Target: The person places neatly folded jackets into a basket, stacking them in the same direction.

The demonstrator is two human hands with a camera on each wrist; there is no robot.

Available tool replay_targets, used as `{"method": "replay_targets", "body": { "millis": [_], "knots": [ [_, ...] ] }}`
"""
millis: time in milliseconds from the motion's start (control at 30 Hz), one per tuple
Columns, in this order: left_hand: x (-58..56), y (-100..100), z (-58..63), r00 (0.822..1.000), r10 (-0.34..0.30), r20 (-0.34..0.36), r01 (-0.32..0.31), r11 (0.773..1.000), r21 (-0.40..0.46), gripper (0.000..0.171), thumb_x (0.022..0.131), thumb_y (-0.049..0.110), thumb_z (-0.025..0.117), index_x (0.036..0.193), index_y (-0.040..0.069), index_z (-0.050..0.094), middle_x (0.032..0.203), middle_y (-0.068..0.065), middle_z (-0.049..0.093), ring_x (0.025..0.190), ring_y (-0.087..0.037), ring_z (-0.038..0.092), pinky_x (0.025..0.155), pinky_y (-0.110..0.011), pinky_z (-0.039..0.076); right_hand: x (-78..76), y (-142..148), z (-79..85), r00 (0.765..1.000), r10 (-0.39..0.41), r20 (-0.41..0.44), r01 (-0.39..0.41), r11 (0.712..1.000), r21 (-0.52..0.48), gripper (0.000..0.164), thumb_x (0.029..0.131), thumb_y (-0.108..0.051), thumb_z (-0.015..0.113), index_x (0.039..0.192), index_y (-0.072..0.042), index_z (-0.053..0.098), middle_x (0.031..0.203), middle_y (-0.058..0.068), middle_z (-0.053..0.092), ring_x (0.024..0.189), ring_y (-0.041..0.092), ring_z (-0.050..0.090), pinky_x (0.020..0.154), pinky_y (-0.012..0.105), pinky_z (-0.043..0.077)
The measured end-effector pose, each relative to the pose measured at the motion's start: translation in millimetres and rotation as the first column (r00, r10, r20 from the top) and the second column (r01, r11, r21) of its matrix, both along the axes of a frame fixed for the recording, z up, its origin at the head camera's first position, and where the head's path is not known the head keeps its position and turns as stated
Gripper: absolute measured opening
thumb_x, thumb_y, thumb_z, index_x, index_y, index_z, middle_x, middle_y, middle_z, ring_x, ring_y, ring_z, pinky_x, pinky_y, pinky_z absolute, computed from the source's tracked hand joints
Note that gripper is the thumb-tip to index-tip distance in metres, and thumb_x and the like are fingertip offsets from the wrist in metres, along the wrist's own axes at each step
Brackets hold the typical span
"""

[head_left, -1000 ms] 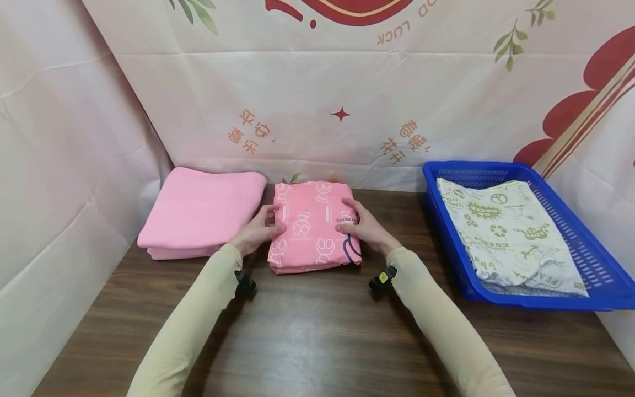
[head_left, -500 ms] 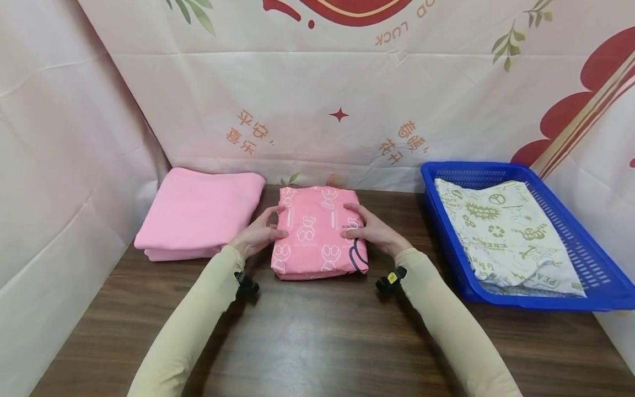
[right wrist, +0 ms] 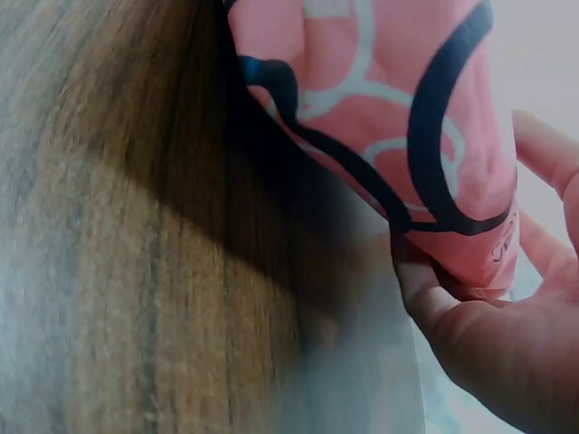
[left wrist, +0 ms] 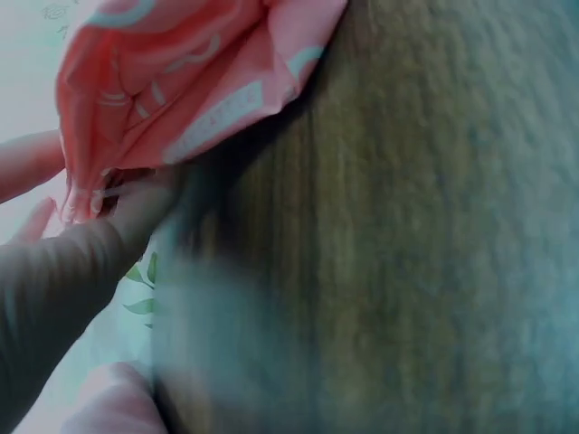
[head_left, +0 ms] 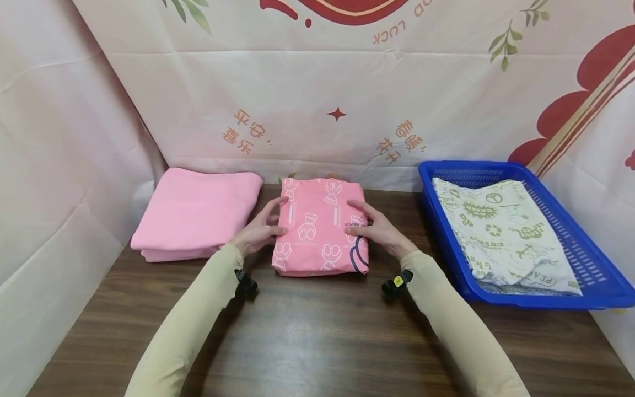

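A folded pink cloth (head_left: 319, 229) with white bear prints and a dark curved line lies mid-table between both hands. My left hand (head_left: 259, 229) grips its left side, thumb at the near part and fingers further back. On the opposite side my right hand (head_left: 381, 229) holds it the same way. In the left wrist view, the cloth (left wrist: 199, 81) bunches where the fingers meet its edge. The right wrist view has the thumb low against the cloth (right wrist: 380, 117), close over the wood; its other fingers are partly hidden behind the bundle.
A plain pink folded blanket (head_left: 198, 212) lies at the back left, near the left hand. To the right stands a blue plastic basket (head_left: 446, 264) holding a white cloth (head_left: 501, 231) with green prints. A printed curtain (head_left: 317, 82) hangs behind the brown wooden table (head_left: 307, 336).
The pink printed cloth has shifted slightly right with both hands on it. It came a little nearer, then its far edge moved back toward the curtain. Blanket and basket stay put.
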State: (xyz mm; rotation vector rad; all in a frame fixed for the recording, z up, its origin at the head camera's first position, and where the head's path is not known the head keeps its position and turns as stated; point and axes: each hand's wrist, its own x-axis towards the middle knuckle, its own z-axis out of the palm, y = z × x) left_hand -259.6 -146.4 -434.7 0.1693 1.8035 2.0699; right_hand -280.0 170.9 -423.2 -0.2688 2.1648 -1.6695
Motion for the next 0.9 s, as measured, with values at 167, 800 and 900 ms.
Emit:
{"method": "replay_targets", "body": {
  "millis": [167, 800, 900],
  "knots": [
    [0.2, 1.7, 5.5, 0.999, -0.038, -0.029, 0.038, 0.999, -0.001, 0.076, 0.090, -0.014, 0.049, 0.152, 0.024, 0.027, 0.135, -0.027, 0.033, 0.104, -0.031, 0.053, 0.076, -0.042, 0.053, 1.7, 2.2, 3.1, 0.999, -0.017, -0.041, 0.016, 0.999, -0.028, 0.072, 0.086, -0.018, 0.074, 0.148, -0.026, 0.039, 0.147, 0.013, 0.033, 0.118, 0.032, 0.045, 0.099, 0.045, 0.040],
    [-5.3, 18.5, 33.0, 0.994, 0.076, -0.079, -0.080, 0.995, -0.059, 0.058, 0.092, -0.006, 0.057, 0.144, 0.014, 0.043, 0.135, -0.019, 0.039, 0.104, -0.029, 0.056, 0.079, -0.037, 0.054, 5.2, 12.8, 33.2, 0.993, -0.099, -0.063, 0.097, 0.995, -0.032, 0.072, 0.087, -0.020, 0.074, 0.148, -0.021, 0.037, 0.134, 0.017, 0.046, 0.108, 0.031, 0.051, 0.083, 0.031, 0.050],
    [-7.7, 22.8, 38.7, 0.993, 0.089, -0.083, -0.095, 0.993, -0.066, 0.058, 0.091, -0.005, 0.059, 0.143, 0.016, 0.045, 0.135, -0.017, 0.039, 0.102, -0.029, 0.058, 0.079, -0.037, 0.055, 4.2, 16.0, 42.0, 0.991, -0.126, -0.049, 0.125, 0.992, -0.019, 0.074, 0.087, -0.019, 0.074, 0.150, -0.021, 0.035, 0.136, 0.018, 0.043, 0.110, 0.032, 0.050, 0.083, 0.031, 0.051]
  ]
}}
